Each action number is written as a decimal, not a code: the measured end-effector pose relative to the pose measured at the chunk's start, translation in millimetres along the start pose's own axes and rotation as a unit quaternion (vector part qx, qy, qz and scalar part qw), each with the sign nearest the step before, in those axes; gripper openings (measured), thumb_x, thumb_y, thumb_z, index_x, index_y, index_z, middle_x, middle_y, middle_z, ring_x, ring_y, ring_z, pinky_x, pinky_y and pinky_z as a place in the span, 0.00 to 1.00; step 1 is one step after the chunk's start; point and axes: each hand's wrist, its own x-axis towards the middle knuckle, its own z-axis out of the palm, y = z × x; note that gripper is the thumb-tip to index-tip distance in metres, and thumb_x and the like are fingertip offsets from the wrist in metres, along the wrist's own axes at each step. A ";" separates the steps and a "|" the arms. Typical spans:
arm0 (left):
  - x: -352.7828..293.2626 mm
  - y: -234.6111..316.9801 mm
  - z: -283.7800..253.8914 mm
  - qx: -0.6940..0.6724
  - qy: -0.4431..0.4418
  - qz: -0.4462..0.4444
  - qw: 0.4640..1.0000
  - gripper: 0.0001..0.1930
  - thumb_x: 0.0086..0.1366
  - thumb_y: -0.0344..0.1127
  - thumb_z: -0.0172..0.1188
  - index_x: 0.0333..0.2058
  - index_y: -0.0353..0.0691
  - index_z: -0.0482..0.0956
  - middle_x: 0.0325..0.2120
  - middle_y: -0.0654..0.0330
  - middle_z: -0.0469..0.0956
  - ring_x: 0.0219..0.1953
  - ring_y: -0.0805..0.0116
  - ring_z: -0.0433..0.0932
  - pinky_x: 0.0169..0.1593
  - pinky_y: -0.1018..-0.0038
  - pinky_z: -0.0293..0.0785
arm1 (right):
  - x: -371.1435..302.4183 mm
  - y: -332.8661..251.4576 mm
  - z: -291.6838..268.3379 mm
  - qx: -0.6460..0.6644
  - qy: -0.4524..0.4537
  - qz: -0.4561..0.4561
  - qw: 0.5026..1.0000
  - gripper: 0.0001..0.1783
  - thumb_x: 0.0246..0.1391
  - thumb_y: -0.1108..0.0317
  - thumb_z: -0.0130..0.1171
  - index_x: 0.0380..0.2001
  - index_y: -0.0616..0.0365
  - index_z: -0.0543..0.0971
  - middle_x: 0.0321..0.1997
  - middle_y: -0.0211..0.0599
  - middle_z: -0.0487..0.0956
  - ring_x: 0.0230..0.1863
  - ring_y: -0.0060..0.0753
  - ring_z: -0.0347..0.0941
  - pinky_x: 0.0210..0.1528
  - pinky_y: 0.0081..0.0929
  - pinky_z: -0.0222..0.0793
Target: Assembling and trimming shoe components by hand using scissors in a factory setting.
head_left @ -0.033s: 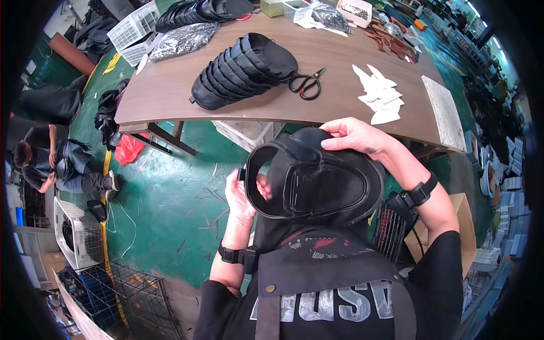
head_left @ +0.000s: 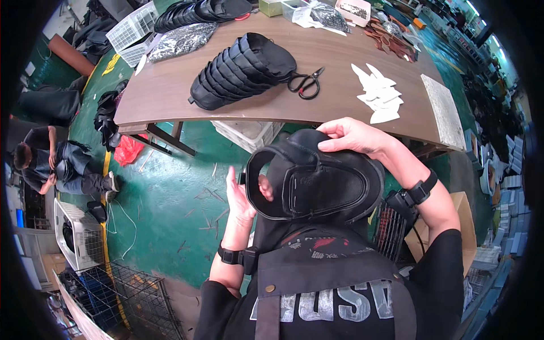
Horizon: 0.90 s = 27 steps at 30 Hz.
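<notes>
A black oval piece [head_left: 334,190], looking like an unfinished bag body with a rounded panel, a stitched edge and an open loop at its left end, is held before my apron. My right hand [head_left: 352,136] grips its top edge, thumb on the near face and the other fingers behind. At the loop's left rim is my left hand [head_left: 242,199], its thumb pointing up and its fingertips visible through the opening. On the table ahead lies a nested stack of similar black pieces [head_left: 241,71]. Black-handled scissors [head_left: 306,84] rest beside that stack.
The brown table [head_left: 334,62] carries white pointed cutouts [head_left: 382,93], brown straps [head_left: 391,42] and a clear bag of dark bits [head_left: 184,41]. A white crate [head_left: 249,133] stands under it. At left a person [head_left: 62,161] sits near a white basket [head_left: 82,232]. An open carton [head_left: 462,226] stands at right.
My left thumb has straightened away from the rim, and the fingertips behind the opening have shifted slightly. The black piece has moved marginally; my right hand keeps its grip.
</notes>
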 end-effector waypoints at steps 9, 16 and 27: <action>-3.5 -16.5 15.8 -0.105 0.158 0.079 0.979 0.34 0.65 0.65 0.38 0.38 0.32 0.69 0.23 0.58 0.71 0.07 0.74 0.58 0.13 0.76 0.56 | 26.8 -13.7 -5.8 0.119 -0.092 -0.001 0.989 0.32 0.57 0.59 0.59 0.61 0.59 0.63 0.53 0.41 0.74 0.51 0.29 0.73 0.55 0.27 0.69; -6.6 18.5 -13.0 -0.142 0.006 0.206 0.968 0.21 0.72 0.47 0.38 0.38 0.30 0.68 0.26 0.59 0.68 0.12 0.77 0.58 0.19 0.78 0.58 | 36.9 72.1 14.4 0.280 -0.131 0.091 0.947 0.42 0.53 0.74 0.61 0.67 0.61 0.51 0.68 0.42 0.58 0.65 0.32 0.59 0.64 0.32 0.61; 0.0 27.0 -108.6 -0.079 0.212 0.318 0.921 0.23 0.70 0.49 0.38 0.54 0.42 0.71 0.53 0.53 0.72 0.53 0.54 0.72 0.57 0.53 0.68 | 113.4 -1.6 95.8 0.231 -0.050 -0.053 0.970 0.24 0.60 0.71 0.51 0.58 0.66 0.66 0.55 0.41 0.74 0.54 0.35 0.73 0.59 0.34 0.66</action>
